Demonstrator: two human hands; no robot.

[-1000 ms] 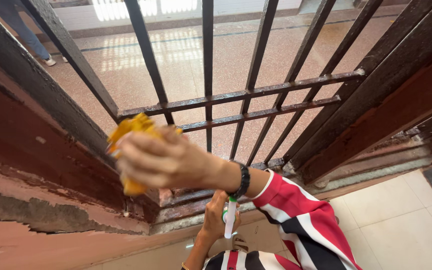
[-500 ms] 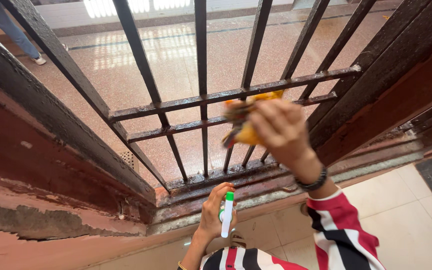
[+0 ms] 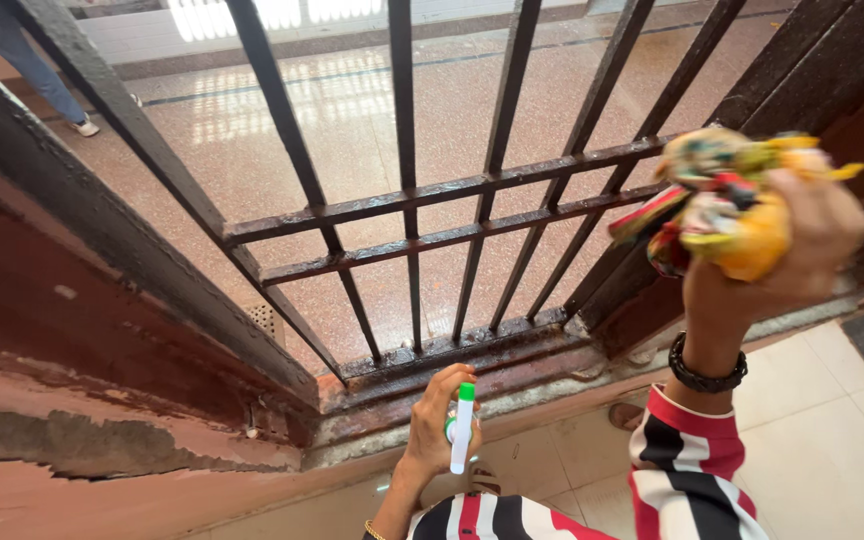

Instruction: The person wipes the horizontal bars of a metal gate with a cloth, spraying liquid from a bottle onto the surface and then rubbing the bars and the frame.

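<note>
My right hand (image 3: 790, 262) is raised at the right side of a dark metal railing (image 3: 407, 200) and grips a crumpled yellow, red and green cloth (image 3: 720, 205) against the bars. A black bracelet circles that wrist above a red, white and black striped sleeve. Lower down, near the railing's base, my left hand (image 3: 430, 432) holds a small white spray bottle (image 3: 462, 428) with a green top, pointing upward.
The railing stands on a worn reddish ledge (image 3: 132, 400) with peeling paint. Beyond the bars lies a speckled stone floor (image 3: 372, 120), where another person's leg and shoe (image 3: 72, 115) show at the far left. Pale floor tiles (image 3: 832, 430) lie below me.
My right hand with the cloth has swept from the left bars across to the right end of the railing. My left hand with the spray bottle has stayed low near the base.
</note>
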